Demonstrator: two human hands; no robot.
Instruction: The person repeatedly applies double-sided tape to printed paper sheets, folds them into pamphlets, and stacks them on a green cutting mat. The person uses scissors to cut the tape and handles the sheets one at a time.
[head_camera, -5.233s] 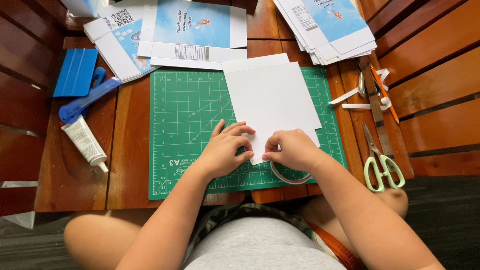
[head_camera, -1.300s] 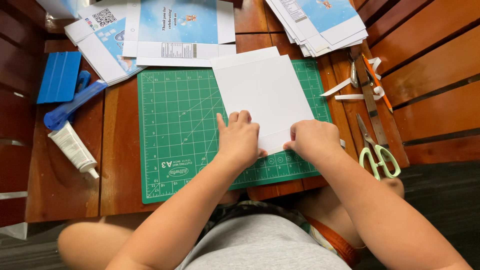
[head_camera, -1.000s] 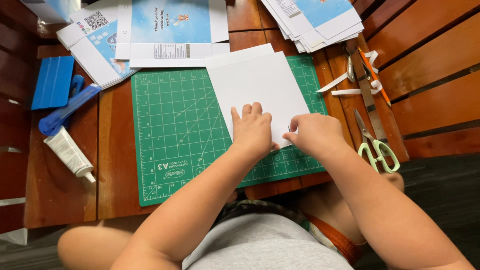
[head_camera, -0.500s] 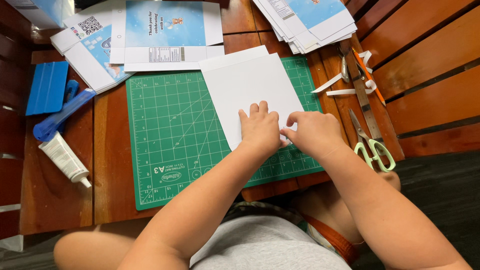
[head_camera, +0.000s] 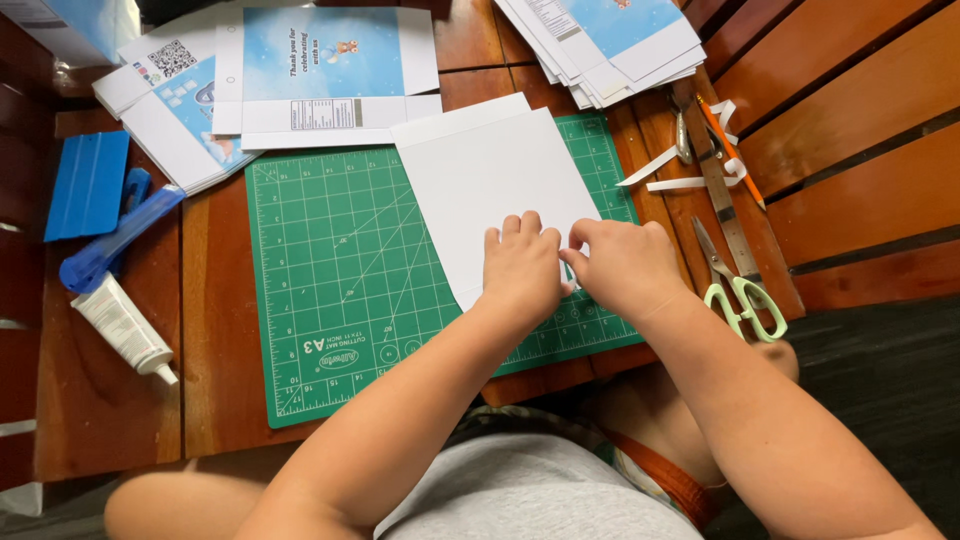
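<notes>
Both hands, left hand (head_camera: 520, 265) and right hand (head_camera: 622, 265), are pressing together on the white card (head_camera: 495, 185) atop the green mat (head_camera: 340, 270), apparently creasing its near edge; the fold itself is hidden.

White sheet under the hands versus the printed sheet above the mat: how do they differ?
The white sheet is blank and lies on the green cutting mat; the printed sheet shows blue artwork and lies on the wooden table. Both hands press the white sheet; nothing touches the printed sheet. Both lie flat.
</notes>
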